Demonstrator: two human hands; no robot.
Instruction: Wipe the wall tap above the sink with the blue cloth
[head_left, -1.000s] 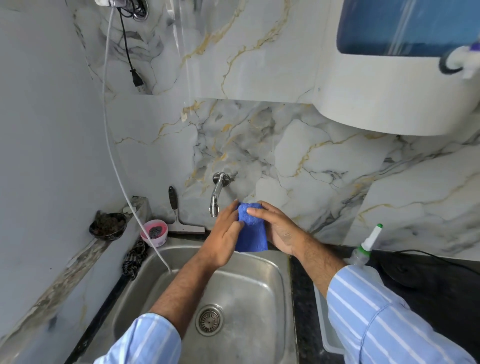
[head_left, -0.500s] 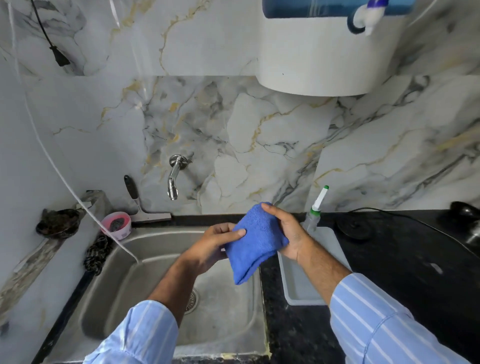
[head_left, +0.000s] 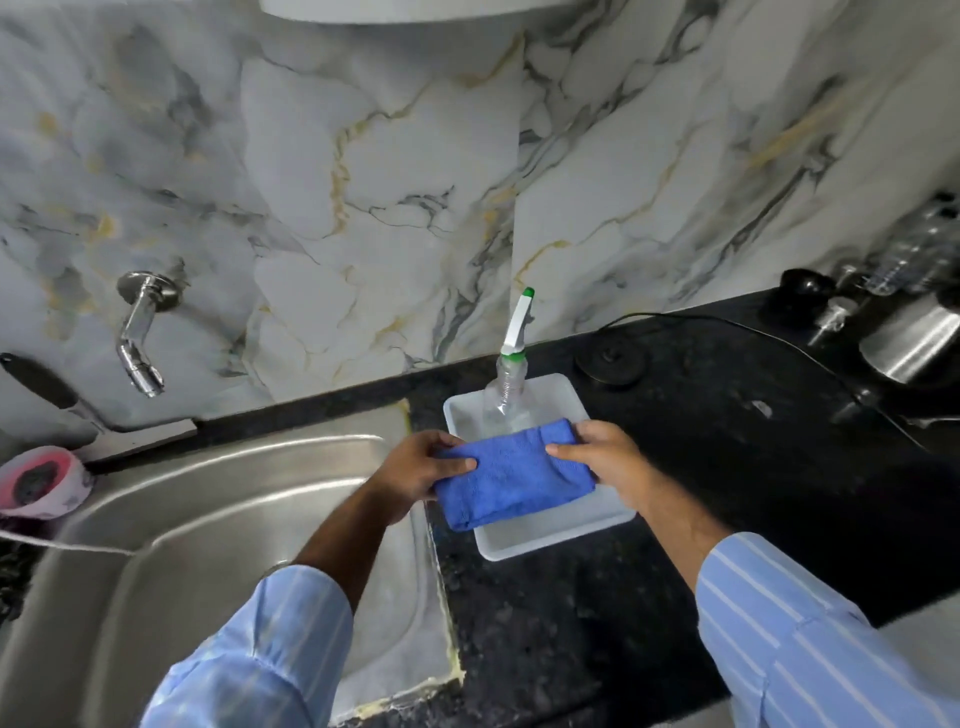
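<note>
Both hands hold the blue cloth (head_left: 511, 480), folded into a thick pad, over the white tray (head_left: 550, 540) on the black counter (head_left: 701, 467), just right of the sink (head_left: 208, 519). The left hand (head_left: 415, 475) pinches the cloth's left end, thumb on top, fingers closed under it. The right hand (head_left: 605, 460) grips the right end the same way, thumb on top. Held at both ends like this, the cloth stays flat & folded; I judge it is about to be set down into the tray, or maybe only re-folded there.

The wall tap (head_left: 139, 332) is well apart, up-left on the marble wall above the sink, w/ nothing touching it. A spray bottle (head_left: 506, 384) stands upright at the back of the tray, close behind the cloth, probably kept together w/ it as a cleaning kit. The picture is blurred on the right edge, so the metal items there I cannot name surely.

If the wiping is done or not, the tap's surface does not show.
</note>
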